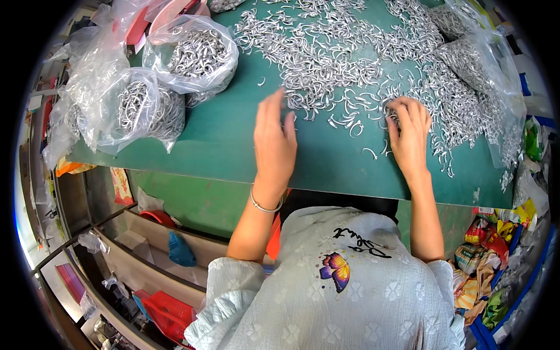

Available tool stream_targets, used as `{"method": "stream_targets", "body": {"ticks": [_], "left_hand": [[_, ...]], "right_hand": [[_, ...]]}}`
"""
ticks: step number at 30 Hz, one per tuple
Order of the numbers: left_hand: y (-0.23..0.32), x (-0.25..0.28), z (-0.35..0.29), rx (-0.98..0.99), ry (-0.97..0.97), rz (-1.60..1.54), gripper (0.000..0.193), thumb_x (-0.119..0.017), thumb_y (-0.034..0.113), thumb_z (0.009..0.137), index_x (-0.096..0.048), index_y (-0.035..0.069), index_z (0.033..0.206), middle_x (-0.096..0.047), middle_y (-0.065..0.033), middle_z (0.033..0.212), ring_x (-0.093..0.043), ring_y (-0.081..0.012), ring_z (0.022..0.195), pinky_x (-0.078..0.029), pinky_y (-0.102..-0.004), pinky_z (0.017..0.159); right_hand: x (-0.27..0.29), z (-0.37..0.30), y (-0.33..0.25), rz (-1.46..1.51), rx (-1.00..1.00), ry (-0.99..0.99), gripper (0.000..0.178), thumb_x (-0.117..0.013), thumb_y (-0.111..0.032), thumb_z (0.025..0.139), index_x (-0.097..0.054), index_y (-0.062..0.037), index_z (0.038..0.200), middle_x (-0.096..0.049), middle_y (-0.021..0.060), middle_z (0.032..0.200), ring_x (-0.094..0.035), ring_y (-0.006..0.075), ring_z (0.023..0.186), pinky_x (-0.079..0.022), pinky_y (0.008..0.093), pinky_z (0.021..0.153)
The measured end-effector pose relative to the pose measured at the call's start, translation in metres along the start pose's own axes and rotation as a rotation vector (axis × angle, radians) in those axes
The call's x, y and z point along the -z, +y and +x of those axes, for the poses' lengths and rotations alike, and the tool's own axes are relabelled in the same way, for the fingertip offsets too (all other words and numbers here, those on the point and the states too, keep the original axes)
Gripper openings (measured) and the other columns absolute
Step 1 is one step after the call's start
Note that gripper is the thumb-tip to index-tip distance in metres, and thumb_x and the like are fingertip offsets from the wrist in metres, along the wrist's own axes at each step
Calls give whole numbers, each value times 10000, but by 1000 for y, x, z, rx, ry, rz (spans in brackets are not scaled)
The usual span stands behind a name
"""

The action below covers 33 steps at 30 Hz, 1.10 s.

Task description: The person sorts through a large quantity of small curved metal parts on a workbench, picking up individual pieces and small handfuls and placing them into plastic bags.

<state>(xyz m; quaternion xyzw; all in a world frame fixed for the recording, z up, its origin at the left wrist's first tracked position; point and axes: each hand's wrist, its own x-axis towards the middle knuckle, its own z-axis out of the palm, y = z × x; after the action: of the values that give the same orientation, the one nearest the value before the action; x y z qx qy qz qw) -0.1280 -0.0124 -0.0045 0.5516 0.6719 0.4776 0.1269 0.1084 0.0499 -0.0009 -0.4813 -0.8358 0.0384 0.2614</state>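
Many small curved silver metal pieces (pixel 332 76) lie spread in a loose heap over the green tabletop (pixel 216 140). My left hand (pixel 275 137) is open above the table, at the left edge of the heap. Its fingers stretch away from me, the thumb stands apart, and the fingertips are slightly blurred. My right hand (pixel 410 125) is at the near side of the heap, its fingers curled and thumb bent round several curved metal pieces. Exactly how many it holds is hidden. A few single pieces lie between the hands.
Two clear plastic bags (pixel 189 55) of the same pieces stand at the left. More filled clear bags (pixel 466 64) lie at the far right. A pink basket (pixel 178 14) is at the back left. Drawers (pixel 157 242) and a red plastic container (pixel 172 315) are below the table.
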Motion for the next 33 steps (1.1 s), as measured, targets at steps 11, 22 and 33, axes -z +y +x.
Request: {"method": "stream_targets", "body": {"ticks": [11,22,33], "left_hand": [[-5,24,-36,-18,-156,410,277,-682,34,796,-615,48,1065,-559,-81,1061,-521,-270,972,-361,-362,830],[13,26,-57,-35,-207,245,242,-700,38,781,-629,58,1011,-570,-93,1017,-537,-270,945,-381,-358,802],[-12,34,-65,40,-38,343,434,-729,114,785,-564,57,1183,-488,-124,1208,-445,-326,1147,-315,-438,936]], "right_hand": [[-40,-7,-76,110,203,-118,133,-635,-97,757,-606,-55,880,-537,70,946,-497,246,919,-359,394,815],[-60,23,-81,189,237,-53,137,-651,-88,771,-622,-56,902,-560,49,900,-497,241,851,-360,370,728],[-37,4,-83,210,133,-172,205,-678,-81,760,-616,-66,954,-559,72,1041,-512,259,974,-378,390,814]]}}
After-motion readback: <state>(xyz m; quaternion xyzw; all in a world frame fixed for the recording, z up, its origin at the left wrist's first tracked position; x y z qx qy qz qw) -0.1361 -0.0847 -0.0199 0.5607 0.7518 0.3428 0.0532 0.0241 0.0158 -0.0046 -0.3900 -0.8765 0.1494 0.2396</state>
